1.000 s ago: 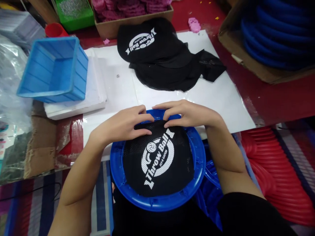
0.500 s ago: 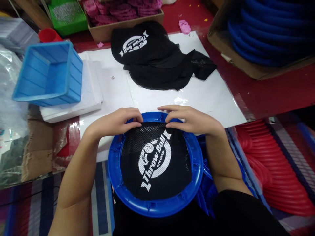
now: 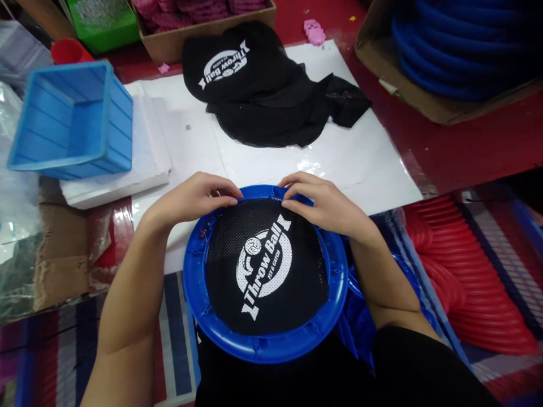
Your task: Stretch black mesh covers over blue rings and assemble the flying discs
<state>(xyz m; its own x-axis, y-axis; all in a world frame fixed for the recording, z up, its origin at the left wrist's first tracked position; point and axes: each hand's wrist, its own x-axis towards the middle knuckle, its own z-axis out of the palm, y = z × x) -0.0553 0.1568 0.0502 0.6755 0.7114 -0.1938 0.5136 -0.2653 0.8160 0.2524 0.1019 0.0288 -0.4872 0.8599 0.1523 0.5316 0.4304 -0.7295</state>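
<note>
Left hand (image 3: 190,195) and right hand (image 3: 328,203) stand apart, both at the far side of a blue ring (image 3: 335,277) and its printed black mesh (image 3: 297,299); whether they clamp either cannot be told. Ring and mesh are at the near edge of the tabletop (image 3: 462,152).
</note>
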